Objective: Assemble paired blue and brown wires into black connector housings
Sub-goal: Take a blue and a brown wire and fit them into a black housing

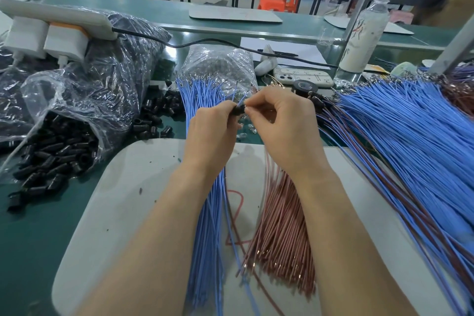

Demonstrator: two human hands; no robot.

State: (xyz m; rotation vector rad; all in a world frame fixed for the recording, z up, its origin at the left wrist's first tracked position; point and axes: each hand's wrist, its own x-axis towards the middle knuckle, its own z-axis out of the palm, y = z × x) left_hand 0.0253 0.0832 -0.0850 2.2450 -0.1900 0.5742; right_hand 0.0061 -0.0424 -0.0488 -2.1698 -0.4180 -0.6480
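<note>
- A fanned heap of paired blue and brown wires [359,161], whose far ends appear to be seated in black housings, is seen on the right of the green tabletop [28,238]; many units are judged done.
- Much is judged left: a loose bundle of bare blue wires [205,213] and a bundle of copper-brown wires [282,218] lie on the pale grey mat [123,200] beneath the forearms, and loose black plastic housings [51,156] are spilled from a clear bag at the left.
- One small black connector housing [238,110] is pinched in the left hand [214,133], raised over the bundles' far ends.
- A thin blue wire [243,99] is pinched by the right hand [278,120] at the housing's mouth; whether it is seated cannot be told.
- Both wrists are angled inward, so that the fingertips meet at the centre.
</note>
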